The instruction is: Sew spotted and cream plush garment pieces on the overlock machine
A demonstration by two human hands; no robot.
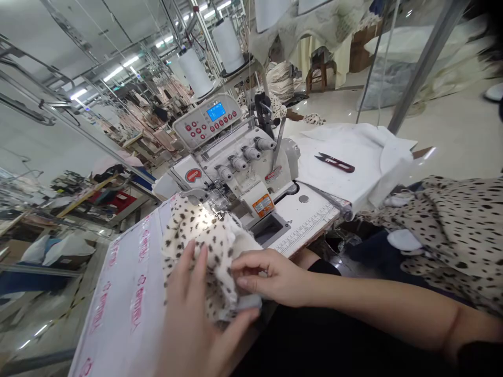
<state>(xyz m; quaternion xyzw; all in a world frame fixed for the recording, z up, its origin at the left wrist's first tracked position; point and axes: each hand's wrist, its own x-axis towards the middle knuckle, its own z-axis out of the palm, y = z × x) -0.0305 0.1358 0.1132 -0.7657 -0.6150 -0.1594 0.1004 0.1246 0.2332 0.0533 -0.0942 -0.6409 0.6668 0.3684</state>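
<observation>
A cream fabric piece with dark spots (196,228) lies bunched at the front of the overlock sewing machine (236,167), its far edge under the machine's lit needle area. My right hand (271,275) pinches the right edge of this fabric between thumb and fingers. Over the near left part is my left hand (196,314), slightly blurred, with fingers stretched and thumb held apart. A pale, whitish piece (249,302) shows by the left thumb; its kind is unclear. Where the left palm meets the fabric is hidden.
Red-handled thread snips (336,162) lie on white cloth (353,141) right of the machine. More spotted fabric (463,225) hangs at the right. White thread cones (228,44) stand behind the machine. A plastic-covered tabletop (121,283) with pink print extends left.
</observation>
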